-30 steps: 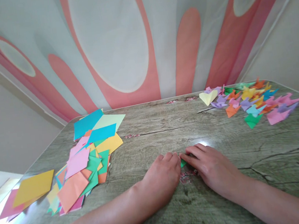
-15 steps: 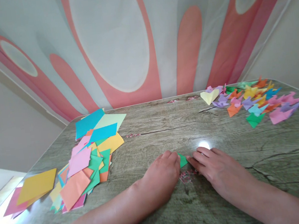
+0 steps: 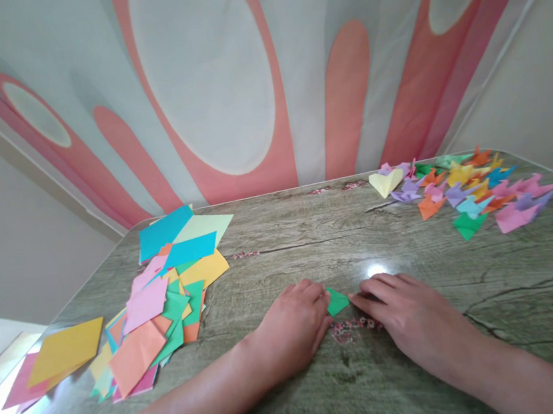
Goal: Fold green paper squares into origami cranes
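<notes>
A small folded piece of green origami paper (image 3: 337, 301) lies on the wood-patterned table between my hands, its pointed end to the right. My left hand (image 3: 295, 322) rests on the table with curled fingers closed over the paper's left part, hiding it. At the pointed tip are the fingertips of my right hand (image 3: 405, 312), drawn together and touching the paper's end. The underside of both hands is out of sight.
At the left lies a loose pile of coloured paper sheets (image 3: 147, 303), with a yellow sheet (image 3: 67, 350) beside it. Several folded paper figures (image 3: 471, 190) cluster at the far right, next to a pale yellow folded piece (image 3: 386, 183). A patterned cloth (image 3: 301, 83) hangs behind the table.
My right fingertips have shifted slightly right along the green paper to its tip, and more of the paper shows. My left hand stays nearly in place. The view has tilted a little.
</notes>
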### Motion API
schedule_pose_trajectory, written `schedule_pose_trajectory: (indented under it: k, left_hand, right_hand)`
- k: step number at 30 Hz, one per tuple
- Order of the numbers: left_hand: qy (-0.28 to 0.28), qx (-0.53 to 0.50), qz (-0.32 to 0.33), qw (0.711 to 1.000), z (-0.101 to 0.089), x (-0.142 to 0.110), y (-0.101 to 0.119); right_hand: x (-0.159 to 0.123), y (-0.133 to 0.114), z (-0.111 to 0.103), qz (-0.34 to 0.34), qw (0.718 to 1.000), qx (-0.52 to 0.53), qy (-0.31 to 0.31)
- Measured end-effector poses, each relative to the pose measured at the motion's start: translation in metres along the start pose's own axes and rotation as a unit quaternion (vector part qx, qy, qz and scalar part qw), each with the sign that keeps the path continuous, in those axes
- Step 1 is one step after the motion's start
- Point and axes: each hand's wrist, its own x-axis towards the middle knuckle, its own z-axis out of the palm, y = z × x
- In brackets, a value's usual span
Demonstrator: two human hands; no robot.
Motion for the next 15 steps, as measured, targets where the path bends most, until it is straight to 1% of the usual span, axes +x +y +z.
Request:
schedule_pose_trajectory:
  k: [3, 7, 11, 15]
  left_hand:
    - [0.030, -0.033, 0.003, 0.999, 0.004, 0.001, -0.006]
    - [0.055, -0.038, 0.012, 0.998, 0.009, 0.002, -0.010]
    - [0.067, -0.028, 0.021, 0.997, 0.010, 0.002, -0.009]
    - [0.068, -0.017, 0.030, 0.997, 0.010, 0.002, -0.008]
  right_hand:
    - [-0.003, 0.004, -0.002, 0.006, 0.998, 0.048, 0.033]
    - [-0.005, 0.000, 0.000, -0.015, 0.997, 0.079, 0.015]
    - [-0.004, -0.007, 0.006, -0.016, 0.997, 0.071, -0.001]
    - [-0.001, -0.010, 0.007, -0.019, 0.998, 0.059, -0.016]
